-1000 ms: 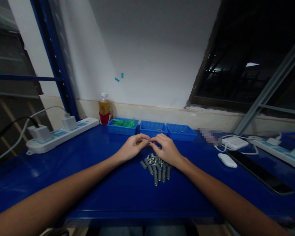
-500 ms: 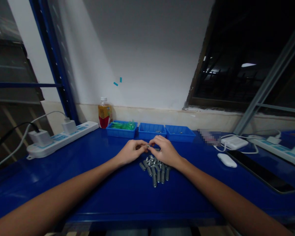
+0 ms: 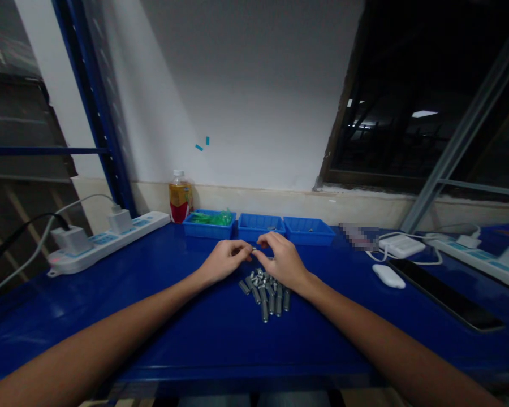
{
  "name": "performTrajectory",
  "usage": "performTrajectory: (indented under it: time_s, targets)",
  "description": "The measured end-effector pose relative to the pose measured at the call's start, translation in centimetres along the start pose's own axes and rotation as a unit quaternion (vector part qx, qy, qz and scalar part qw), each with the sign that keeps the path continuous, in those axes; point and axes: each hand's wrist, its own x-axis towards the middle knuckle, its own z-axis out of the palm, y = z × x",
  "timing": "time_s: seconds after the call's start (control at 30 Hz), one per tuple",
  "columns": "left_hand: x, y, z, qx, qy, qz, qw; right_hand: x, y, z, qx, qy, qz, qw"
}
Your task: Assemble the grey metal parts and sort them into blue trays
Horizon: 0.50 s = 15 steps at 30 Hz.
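Silvery metal parts make up the pile (image 3: 264, 295) on the blue table (image 3: 195, 345), grey cylinders towards the person and small bright pieces (image 3: 259, 275) at the far edge, and both hands are at work just beyond it! Here's the left hand (image 3: 227, 260), above the pile's far left edge, thumb and forefinger pinching a small metal piece (image 3: 253, 249). Across from it comes the right hand (image 3: 282, 261), over the pile's far right side, hiding some of the parts below; forefinger and thumb are curled with a gap between their tips, right beside that piece. Whether they touch it, one cannot tell!

Past the pile, three blue trays line up: the left tray (image 3: 207, 231) with green plastic (image 3: 212, 218) in it, the middle tray (image 3: 252, 233) and the right tray (image 3: 309, 238) each showing something small and shiny. Farther left of the pile stand a bottle (image 3: 178, 200) and a white power strip (image 3: 129, 230) with plugs in it. Well to the pile's right, a white case (image 3: 388, 276) lies beside a dark phone (image 3: 445, 294), flat on the table.
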Motion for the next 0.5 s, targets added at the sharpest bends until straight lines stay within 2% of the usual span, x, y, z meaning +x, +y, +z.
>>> performTrajectory:
  time_s: [0.13,0.2,0.33,0.5]
  targets:
    - [-0.08,0.03,0.04,-0.005,-0.016,-0.003,1.000,0.05,-0.09,-0.14,0.015,-0.049,-0.027,0.998]
    - [-0.11,0.21,0.09,-0.012,-0.015,0.001,1.000,0.05,0.03,-0.06,0.024,-0.053,-0.019,0.998]
    - [-0.25,0.60,0.10,0.008,0.034,0.020,0.999,0.07,0.47,0.26,0.053,-0.031,0.025,0.998]
    - [-0.51,0.80,0.02,0.095,0.065,0.116,0.987,0.16,0.34,0.57,0.091,-0.021,0.054,0.994]
